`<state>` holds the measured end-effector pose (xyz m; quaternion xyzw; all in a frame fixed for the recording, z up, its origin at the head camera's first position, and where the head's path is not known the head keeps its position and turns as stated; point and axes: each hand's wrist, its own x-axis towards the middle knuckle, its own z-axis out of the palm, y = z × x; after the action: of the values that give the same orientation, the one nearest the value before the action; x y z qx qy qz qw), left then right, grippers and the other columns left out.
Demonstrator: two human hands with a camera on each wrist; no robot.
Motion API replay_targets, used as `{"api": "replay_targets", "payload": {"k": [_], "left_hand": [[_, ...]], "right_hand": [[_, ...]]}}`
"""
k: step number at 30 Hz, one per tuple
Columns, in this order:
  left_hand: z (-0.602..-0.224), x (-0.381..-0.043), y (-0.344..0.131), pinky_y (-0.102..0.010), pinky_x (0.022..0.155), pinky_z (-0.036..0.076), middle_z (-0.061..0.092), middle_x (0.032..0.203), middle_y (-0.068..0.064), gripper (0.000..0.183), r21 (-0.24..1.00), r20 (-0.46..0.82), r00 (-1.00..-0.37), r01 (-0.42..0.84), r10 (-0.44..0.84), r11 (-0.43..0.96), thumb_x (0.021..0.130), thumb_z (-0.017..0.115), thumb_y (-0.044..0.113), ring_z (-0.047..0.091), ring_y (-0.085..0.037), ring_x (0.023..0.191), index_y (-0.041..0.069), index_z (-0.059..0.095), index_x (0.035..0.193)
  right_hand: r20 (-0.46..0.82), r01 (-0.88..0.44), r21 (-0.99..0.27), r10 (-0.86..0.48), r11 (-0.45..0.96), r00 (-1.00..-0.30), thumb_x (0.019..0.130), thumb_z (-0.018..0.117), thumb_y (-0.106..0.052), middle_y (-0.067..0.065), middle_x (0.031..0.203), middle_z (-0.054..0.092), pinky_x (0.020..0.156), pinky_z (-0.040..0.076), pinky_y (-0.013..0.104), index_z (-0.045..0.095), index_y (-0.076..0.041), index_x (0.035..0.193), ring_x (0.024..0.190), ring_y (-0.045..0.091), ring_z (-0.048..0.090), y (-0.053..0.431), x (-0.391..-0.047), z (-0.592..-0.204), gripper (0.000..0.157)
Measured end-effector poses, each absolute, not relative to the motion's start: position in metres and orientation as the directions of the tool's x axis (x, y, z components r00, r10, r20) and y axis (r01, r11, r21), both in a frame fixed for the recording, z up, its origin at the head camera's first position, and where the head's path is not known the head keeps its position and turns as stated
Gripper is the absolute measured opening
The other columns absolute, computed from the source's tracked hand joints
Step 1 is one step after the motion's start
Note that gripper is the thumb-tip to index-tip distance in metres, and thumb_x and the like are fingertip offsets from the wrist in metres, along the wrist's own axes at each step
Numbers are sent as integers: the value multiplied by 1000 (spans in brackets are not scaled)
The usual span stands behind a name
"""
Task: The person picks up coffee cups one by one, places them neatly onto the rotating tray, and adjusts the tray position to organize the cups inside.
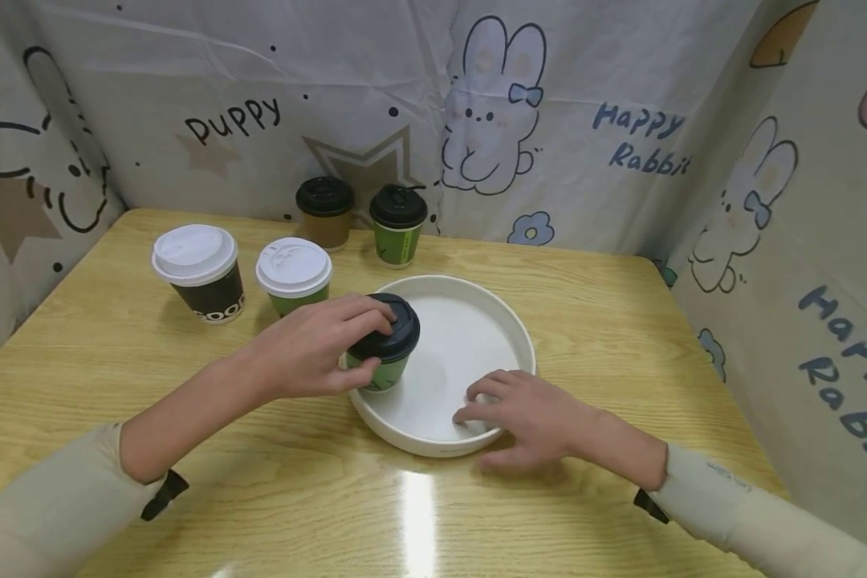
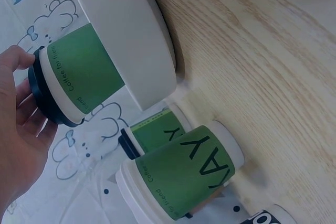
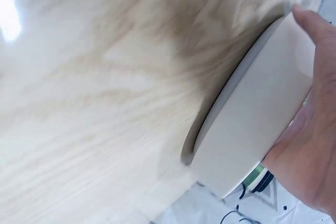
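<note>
My left hand [image 1: 311, 345] grips a green paper cup [image 1: 390, 374] by its black lid, fingers on top and thumb at the side. The cup is upright at the left inside edge of a round white tray [image 1: 470, 321]. In the left wrist view, the cup [image 2: 86, 69] shows above the tray's side wall. My right hand [image 1: 538, 417] straddles the tray's front right rim, fingers curled inside and thumb outside. The right wrist view shows the thumb by the tray's outer wall [image 3: 252, 108]; the fingertips are hidden there.
Left of the tray stand a white-lidded green cup [image 1: 294, 269] and a white-lidded black cup [image 1: 205, 273]. Behind are a black-lidded brown cup [image 1: 325, 215] and another black-lidded green cup [image 1: 397, 229]. A printed cloth [image 1: 376, 72] hangs behind the wooden table [image 1: 600, 321].
</note>
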<state>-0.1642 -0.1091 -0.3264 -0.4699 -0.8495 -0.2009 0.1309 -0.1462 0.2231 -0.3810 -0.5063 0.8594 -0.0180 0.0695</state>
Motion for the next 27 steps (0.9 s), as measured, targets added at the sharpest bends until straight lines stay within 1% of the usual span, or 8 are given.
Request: {"api": "replay_targets", "payload": {"k": [2, 8, 11, 17, 27], "left_hand": [[-327, -164, -110, -42, 93, 53, 62, 124, -9, 27, 218, 412, -525, 850, 745, 479, 86, 71, 19, 59, -24, 113, 7, 64, 110], [-327, -164, -110, -43, 93, 53, 62, 125, -9, 28, 219, 413, -526, 850, 743, 480, 86, 71, 18, 59, -25, 114, 7, 63, 111], [-327, -163, -109, -43, 93, 53, 62, 125, -9, 28, 228, 404, -537, 843, 740, 487, 87, 71, 17, 59, -25, 114, 7, 63, 111], [-325, -162, -108, -44, 93, 52, 61, 125, -9, 28, 239, 378, -562, 827, 736, 509, 87, 72, 16, 59, -26, 115, 7, 63, 112], [-321, -158, -108, -46, 95, 52, 61, 131, -12, 31, 258, 327, -589, 808, 739, 529, 89, 73, 17, 59, -30, 118, 6, 64, 116]], "right_hand": [[-105, -881, -97, -885, 462, -453, 89, 65, -60, 0, 130, 56, 101, 45, 44, 62, -29, 131, 122, 22, 51, 225, -151, -381, 53], [-81, -912, -83, -915, 401, -395, 87, 67, -61, 2, 126, 58, 93, 51, 40, 64, -28, 129, 116, 22, 54, 226, -160, -384, 54], [-75, -920, -83, -922, 384, -379, 86, 69, -60, 1, 124, 58, 91, 52, 38, 65, -28, 128, 114, 21, 54, 225, -163, -385, 53], [-53, -929, -75, -931, 363, -360, 87, 69, -60, 0, 122, 59, 88, 54, 37, 65, -29, 128, 114, 20, 54, 226, -166, -387, 52], [13, -946, -76, -949, 314, -316, 88, 68, -59, 1, 118, 63, 90, 53, 35, 70, -27, 127, 111, 20, 57, 228, -167, -390, 50]]}}
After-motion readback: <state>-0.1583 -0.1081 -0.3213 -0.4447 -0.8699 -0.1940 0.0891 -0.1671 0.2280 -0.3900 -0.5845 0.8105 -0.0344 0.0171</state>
